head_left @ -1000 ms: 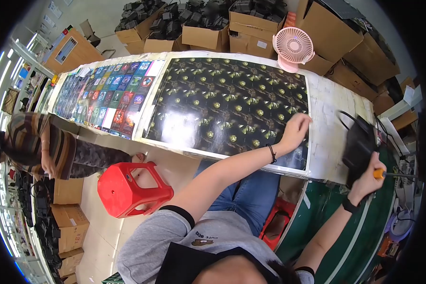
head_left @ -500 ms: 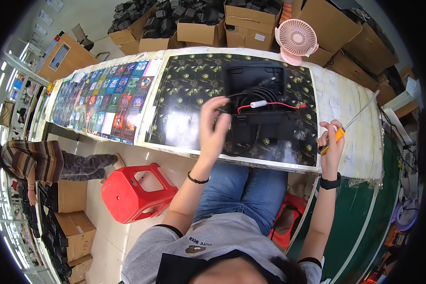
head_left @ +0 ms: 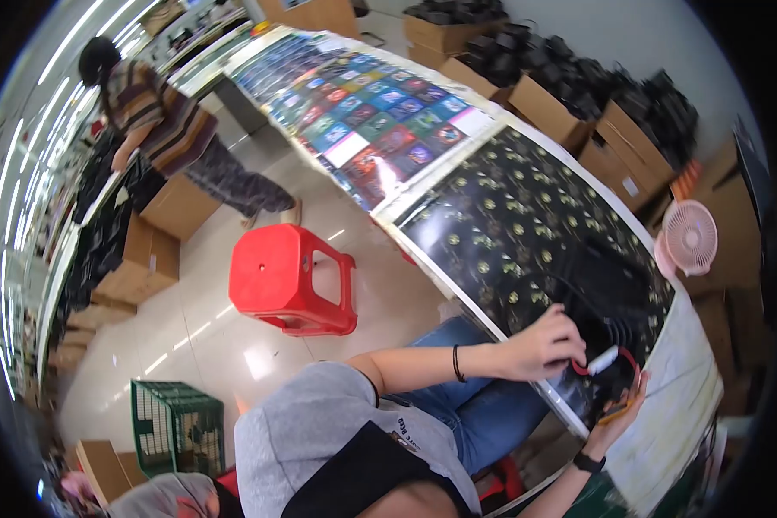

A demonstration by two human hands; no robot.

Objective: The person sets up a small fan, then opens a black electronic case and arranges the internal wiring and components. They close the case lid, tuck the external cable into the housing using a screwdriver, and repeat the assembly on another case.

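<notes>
Black case: lay open, nearer the wearer than pink fan.
Left hand: curled at red wire, pinch unclear.
Right hand: gripped screwdriver.
Wire step: looked like handling.
Wire next: seemed to need steady hold.

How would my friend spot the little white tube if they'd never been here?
Find the long whitish table, then the glossy black patterned sheet, then the open black case on it. Beside the bare left hand is the small white tube. It's pale, on thin red wire, unlike the coiled black cable nearby.
</notes>
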